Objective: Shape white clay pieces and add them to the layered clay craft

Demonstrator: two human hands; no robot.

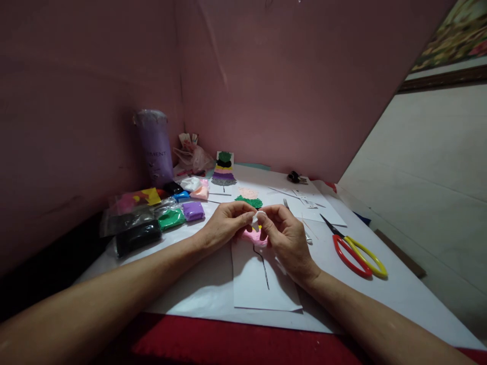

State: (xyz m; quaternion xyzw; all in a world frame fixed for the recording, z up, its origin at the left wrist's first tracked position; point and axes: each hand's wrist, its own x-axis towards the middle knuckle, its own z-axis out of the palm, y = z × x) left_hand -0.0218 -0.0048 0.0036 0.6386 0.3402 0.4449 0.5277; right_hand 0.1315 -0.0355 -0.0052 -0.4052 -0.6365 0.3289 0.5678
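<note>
A small piece of white modelling clay (255, 223) is pinched between the fingertips of my left hand (228, 221) and my right hand (288, 239). Both hands hover over a white sheet of paper (262, 299) carrying a partly covered picture. On it, pale peach and green clay (249, 201) layers show beyond my fingers. Nearer to me lies a pink clay band (255, 238) with some yellow, and a dark drawn line runs down below it. My hands hide the middle of the picture.
Bagged clay, including a green packet (171, 219) and a purple packet (194, 211), lies left, near a purple cylinder (154, 147). A layered clay picture (224, 175) rests behind. Red-and-yellow scissors (353, 252) lie right; a fork (286, 203) and keys (296, 177) are farther back.
</note>
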